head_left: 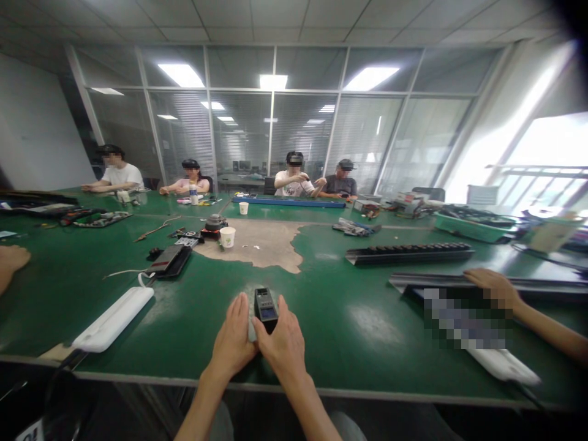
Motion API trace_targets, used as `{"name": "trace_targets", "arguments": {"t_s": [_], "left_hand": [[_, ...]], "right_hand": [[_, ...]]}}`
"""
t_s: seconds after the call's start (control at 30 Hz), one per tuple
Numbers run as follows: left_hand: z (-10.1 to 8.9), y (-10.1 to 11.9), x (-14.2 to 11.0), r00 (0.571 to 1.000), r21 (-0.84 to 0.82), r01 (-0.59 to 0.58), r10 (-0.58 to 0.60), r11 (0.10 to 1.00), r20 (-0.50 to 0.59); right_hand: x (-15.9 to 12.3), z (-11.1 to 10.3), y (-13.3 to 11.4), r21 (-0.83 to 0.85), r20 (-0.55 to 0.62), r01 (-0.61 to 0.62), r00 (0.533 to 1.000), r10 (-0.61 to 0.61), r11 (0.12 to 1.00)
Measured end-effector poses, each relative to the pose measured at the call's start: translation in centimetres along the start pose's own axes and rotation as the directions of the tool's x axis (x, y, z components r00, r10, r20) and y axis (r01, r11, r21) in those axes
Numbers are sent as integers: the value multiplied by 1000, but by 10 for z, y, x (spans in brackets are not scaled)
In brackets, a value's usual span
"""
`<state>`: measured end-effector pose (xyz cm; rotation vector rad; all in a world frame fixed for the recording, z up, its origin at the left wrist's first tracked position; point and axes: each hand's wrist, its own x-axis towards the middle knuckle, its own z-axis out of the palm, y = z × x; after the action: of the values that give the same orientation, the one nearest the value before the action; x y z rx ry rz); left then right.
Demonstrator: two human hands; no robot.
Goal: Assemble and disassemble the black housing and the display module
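Observation:
A small black box-shaped device [266,311] with a little screen and a row of buttons stands on the green table in front of me. My right hand [285,340] is around its near end, fingers along the right side and thumb at the near left corner. To its left, my left hand [233,337] has its fingers stretched out, with a narrow gap between them and the device. The two hands meet near the thumbs. The device's lower near part is hidden behind my right hand.
White power strips [114,318] lie left and right. Ahead are a paper cup [227,237], grey gloves [356,227] and a metal rail [408,252]. Other people's hands rest at far left [13,263] and right [498,291]. Several people sit across the table.

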<state>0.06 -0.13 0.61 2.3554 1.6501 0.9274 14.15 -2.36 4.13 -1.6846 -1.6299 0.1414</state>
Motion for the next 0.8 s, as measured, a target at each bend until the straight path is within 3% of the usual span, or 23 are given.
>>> {"name": "trace_targets", "arguments": {"t_s": [0.43,0.8], "left_hand": [[-8,9,1,998,72,29,-34,997,58],[-8,9,1,997,74,35,-41,997,69]], "right_hand": [[-9,12,11,31,-28,8,1000,-7,999],[6,-12,-7,198,-16,25,1000,-23,980]]}}
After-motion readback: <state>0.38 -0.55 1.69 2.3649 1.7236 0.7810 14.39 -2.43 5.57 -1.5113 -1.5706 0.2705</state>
